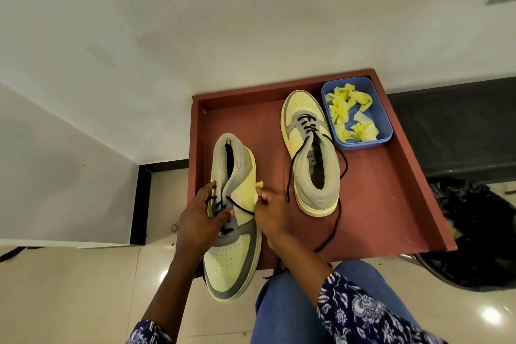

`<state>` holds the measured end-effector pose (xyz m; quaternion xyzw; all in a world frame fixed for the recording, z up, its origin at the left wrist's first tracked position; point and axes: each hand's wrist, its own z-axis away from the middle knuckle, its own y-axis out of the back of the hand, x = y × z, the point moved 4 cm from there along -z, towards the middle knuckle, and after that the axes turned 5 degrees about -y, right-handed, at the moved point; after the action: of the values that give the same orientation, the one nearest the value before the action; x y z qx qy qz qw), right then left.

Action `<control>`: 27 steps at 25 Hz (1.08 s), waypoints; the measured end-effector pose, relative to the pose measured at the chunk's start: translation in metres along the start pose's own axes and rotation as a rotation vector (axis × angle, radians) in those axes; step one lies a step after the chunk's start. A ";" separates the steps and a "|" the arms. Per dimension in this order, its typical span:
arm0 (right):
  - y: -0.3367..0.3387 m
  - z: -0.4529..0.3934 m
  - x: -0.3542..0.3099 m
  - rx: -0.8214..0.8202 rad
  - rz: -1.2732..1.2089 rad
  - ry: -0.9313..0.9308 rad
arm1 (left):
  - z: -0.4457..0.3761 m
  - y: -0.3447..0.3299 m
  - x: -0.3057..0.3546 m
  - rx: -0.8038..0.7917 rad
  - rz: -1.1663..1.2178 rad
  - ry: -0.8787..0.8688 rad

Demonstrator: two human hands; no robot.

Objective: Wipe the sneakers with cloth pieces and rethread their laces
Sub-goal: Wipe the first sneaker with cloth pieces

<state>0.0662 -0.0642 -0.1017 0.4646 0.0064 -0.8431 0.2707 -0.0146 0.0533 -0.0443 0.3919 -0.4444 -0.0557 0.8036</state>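
A cream and grey sneaker lies with its toe toward me, half over the near edge of a red-brown tray. My left hand grips it across the laced tongue. My right hand pinches a small yellow cloth piece against the sneaker's side panel. The second sneaker stands on the tray to the right, toe away from me, with its black lace loose and trailing toward my knee.
A blue tub holding several yellow cloth pieces sits at the tray's far right corner. A black bin bag stands on the floor to the right. My knee in blue jeans is just below the tray. A white wall lies behind.
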 end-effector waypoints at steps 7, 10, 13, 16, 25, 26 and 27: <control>0.001 -0.034 -0.040 0.016 -0.072 -0.088 | 0.000 0.001 -0.001 0.002 0.032 -0.014; 0.003 -0.045 -0.060 -0.018 -0.046 -0.065 | -0.001 0.001 -0.002 0.005 0.030 -0.021; 0.001 -0.053 -0.071 -0.076 0.021 -0.036 | -0.002 0.000 -0.002 0.009 0.029 -0.020; 0.000 -0.050 -0.068 -0.108 0.038 0.027 | -0.002 -0.001 -0.003 0.018 0.023 -0.026; 0.001 0.003 -0.018 0.026 0.165 0.100 | -0.004 -0.002 -0.005 0.032 0.006 -0.015; 0.002 0.008 -0.012 0.015 0.138 0.089 | -0.004 -0.002 -0.006 0.032 0.005 -0.015; 0.002 0.012 -0.005 0.002 0.125 0.073 | -0.004 -0.002 -0.007 0.032 0.003 -0.016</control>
<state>0.0602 -0.0665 -0.0907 0.4950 -0.0136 -0.8070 0.3217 -0.0148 0.0571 -0.0515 0.4034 -0.4521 -0.0506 0.7939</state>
